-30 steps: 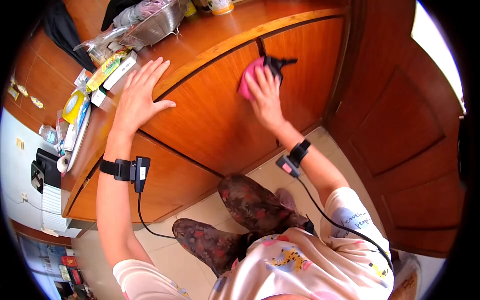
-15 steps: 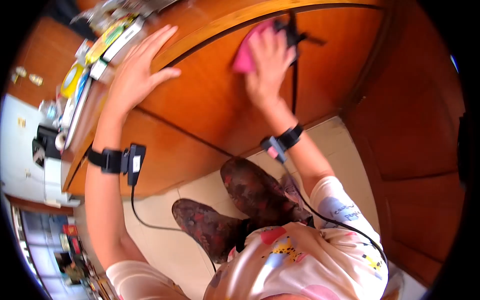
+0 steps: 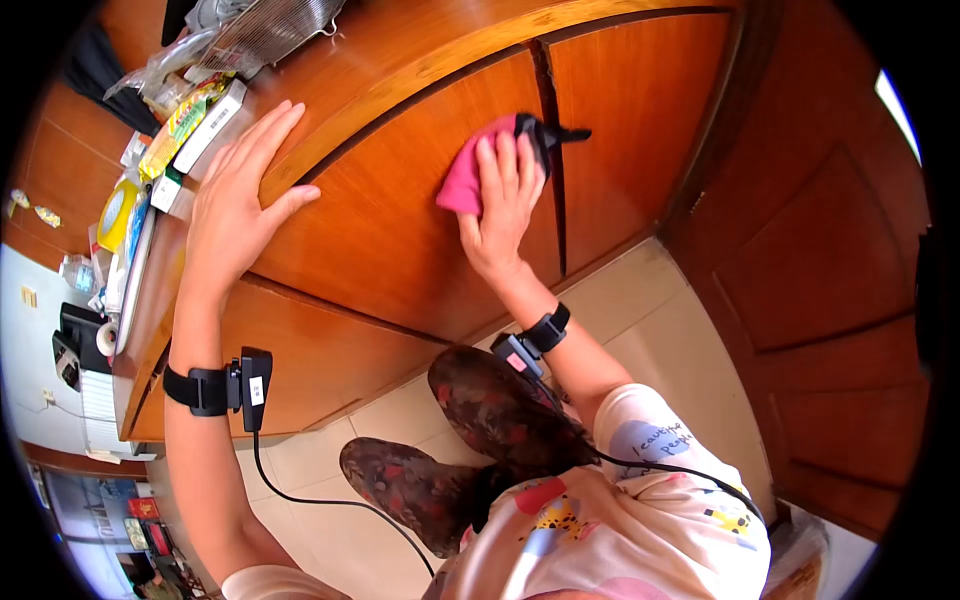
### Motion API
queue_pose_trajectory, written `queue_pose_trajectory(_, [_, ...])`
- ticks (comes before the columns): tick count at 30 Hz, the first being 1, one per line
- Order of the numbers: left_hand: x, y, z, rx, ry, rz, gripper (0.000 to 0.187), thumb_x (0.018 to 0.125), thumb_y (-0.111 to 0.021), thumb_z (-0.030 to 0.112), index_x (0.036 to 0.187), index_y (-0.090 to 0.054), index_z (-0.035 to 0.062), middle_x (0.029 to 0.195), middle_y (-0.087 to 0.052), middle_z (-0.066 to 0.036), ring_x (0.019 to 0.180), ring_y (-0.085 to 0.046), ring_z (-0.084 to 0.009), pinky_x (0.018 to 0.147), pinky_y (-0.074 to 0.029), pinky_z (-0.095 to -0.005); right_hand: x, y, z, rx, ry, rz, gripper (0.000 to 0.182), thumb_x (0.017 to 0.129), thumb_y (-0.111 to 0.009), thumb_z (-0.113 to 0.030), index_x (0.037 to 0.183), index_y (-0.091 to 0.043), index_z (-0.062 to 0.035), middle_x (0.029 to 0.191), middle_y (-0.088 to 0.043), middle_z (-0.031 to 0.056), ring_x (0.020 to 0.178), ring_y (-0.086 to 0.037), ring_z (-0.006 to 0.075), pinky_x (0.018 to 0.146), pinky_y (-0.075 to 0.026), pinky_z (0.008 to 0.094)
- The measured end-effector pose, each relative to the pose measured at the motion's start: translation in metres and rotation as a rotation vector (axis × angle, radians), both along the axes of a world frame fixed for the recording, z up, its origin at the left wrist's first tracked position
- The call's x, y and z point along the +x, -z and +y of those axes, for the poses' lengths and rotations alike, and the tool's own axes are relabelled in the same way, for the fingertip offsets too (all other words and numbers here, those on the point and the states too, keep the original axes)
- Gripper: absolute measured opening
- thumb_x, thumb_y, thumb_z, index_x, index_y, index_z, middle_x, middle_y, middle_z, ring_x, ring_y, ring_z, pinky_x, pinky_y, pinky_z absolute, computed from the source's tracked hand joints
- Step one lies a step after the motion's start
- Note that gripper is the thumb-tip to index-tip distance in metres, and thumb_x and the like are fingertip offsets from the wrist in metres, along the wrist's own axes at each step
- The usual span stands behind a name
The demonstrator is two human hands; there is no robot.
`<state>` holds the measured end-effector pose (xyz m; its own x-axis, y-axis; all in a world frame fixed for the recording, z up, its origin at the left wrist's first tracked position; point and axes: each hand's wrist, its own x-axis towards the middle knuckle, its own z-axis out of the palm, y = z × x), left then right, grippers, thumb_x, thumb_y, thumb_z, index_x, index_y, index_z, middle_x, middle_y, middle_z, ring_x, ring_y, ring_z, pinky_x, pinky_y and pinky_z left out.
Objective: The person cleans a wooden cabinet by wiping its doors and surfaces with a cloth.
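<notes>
Right hand (image 3: 497, 215) pressed a pink cloth (image 3: 468, 178) flat against a wooden cabinet door (image 3: 400, 230) — upper centre of the frame.

The fingers lay spread over the cloth, not curled round it; the cloth touched the door just beside the dark handle (image 3: 552, 137) at the seam between two doors. Left hand (image 3: 232, 205) was open, palm down, holding nothing, resting on the edge of the surface (image 3: 400, 60) at upper left. Along that surface, left of the hand — boxes and packets (image 3: 190, 125) and a metal basket (image 3: 275, 25). Both wrists carried black strapped devices with cables. Tiled floor (image 3: 640, 320) lay below the cabinet.
</notes>
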<state>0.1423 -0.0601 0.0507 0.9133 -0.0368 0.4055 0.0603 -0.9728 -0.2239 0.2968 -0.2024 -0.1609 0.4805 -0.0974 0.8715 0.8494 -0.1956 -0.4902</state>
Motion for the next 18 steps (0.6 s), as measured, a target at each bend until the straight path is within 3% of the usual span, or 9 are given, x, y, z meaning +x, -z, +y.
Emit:
queue_pose_trajectory(4, [0.001,0.000,-0.003,0.004,-0.027,0.015,0.073,0.075,-0.076,0.017,0.142,-0.046,0.0143,0.145,-0.049,-0.006,0.132,-0.044,-0.0283,0.110,-0.034,-0.0373,0.010,-0.022,-0.008,0.056,0.030,-0.019,0.070,0.067,-0.066,-0.003,0.135,-0.051,-0.0043,0.142,-0.048,0.0143,0.125,-0.043,0.0356,0.102,-0.032,0.0458])
queue_pose_trajectory(6, [0.001,-0.001,-0.006,0.006,-0.025,0.011,0.073,0.075,-0.076,0.022,0.141,-0.046,0.0153,0.144,-0.049,-0.006,0.132,-0.045,-0.0279,0.110,-0.034,-0.0391,0.004,-0.019,-0.015,0.036,-0.025,-0.005,0.070,0.063,-0.064,0.004,0.131,-0.055,-0.0036,0.140,-0.051,0.0143,0.119,-0.048,0.0339,0.100,-0.036,0.0417])
queue_pose_trajectory(7, [0.001,-0.001,-0.006,0.006,-0.028,0.007,0.073,0.075,-0.076,0.027,0.141,-0.046,0.0163,0.144,-0.049,-0.006,0.131,-0.045,-0.0276,0.110,-0.034,-0.0410,0.007,-0.023,-0.015,0.036,-0.024,-0.003,0.070,0.063,-0.064,0.004,0.131,-0.055,-0.0036,0.140,-0.051,0.0143,0.119,-0.048,0.0339,0.100,-0.036,0.0417])
queue_pose_trajectory(11, [0.001,0.001,-0.006,-0.040,-0.035,0.003,0.074,0.075,-0.076,0.025,0.142,-0.046,0.0164,0.144,-0.049,-0.005,0.131,-0.046,-0.0270,0.109,-0.035,-0.0395,0.019,-0.054,-0.023,0.054,0.012,-0.055,0.071,0.060,-0.061,0.006,0.130,-0.057,-0.0042,0.139,-0.052,0.0126,0.112,-0.048,0.0342,0.097,-0.040,0.0407])
queue_pose_trajectory(13, [0.001,-0.002,-0.008,-0.023,-0.037,0.025,0.074,0.075,-0.076,0.013,0.142,-0.046,0.0137,0.144,-0.049,-0.005,0.132,-0.045,-0.0262,0.110,-0.035,-0.0360,0.017,-0.060,-0.028,0.038,0.000,-0.035,0.071,0.059,-0.061,0.007,0.129,-0.057,-0.0037,0.138,-0.053,0.0129,0.111,-0.049,0.0344,0.096,-0.041,0.0407])
queue_pose_trajectory(18, [0.000,-0.002,-0.003,-0.005,-0.039,0.017,0.074,0.075,-0.077,0.019,0.142,-0.046,0.0145,0.144,-0.049,-0.005,0.131,-0.046,-0.0264,0.109,-0.035,-0.0371,0.015,-0.041,-0.034,-0.029,-0.041,-0.034,0.070,0.060,-0.062,0.009,0.128,-0.057,-0.0036,0.137,-0.053,0.0133,0.109,-0.049,0.0351,0.096,-0.042,0.0407])
